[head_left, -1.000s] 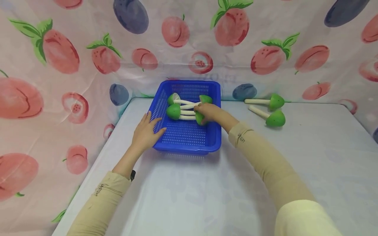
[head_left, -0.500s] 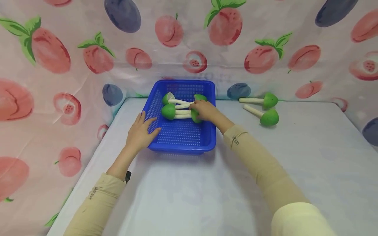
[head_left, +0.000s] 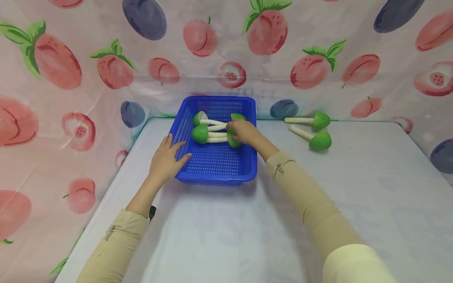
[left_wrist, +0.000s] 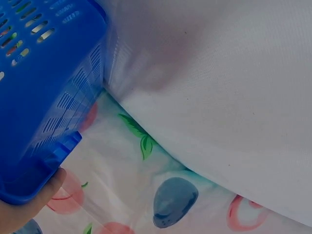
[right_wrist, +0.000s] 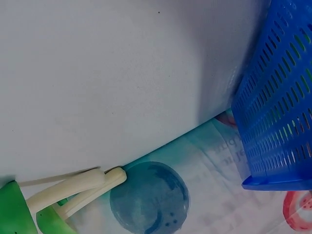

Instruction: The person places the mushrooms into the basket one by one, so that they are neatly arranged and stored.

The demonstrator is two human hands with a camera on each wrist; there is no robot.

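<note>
white is the table [head_left: 212, 239], and on it sits a blue basket [head_left: 212, 161], with the left hand [head_left: 165, 161] at its nine o'clock rim, fingers spread apart. the right hand [head_left: 244, 131] is inside near three o'clock, and two loose mushrooms [head_left: 320, 140] lie past it the same way, outside. nearer than the left hand, it touches one mushroom [head_left: 233, 142] under its bent fingers, stem running toward nine o'clock, but i cannot tell if they pinch the green cap.
</note>
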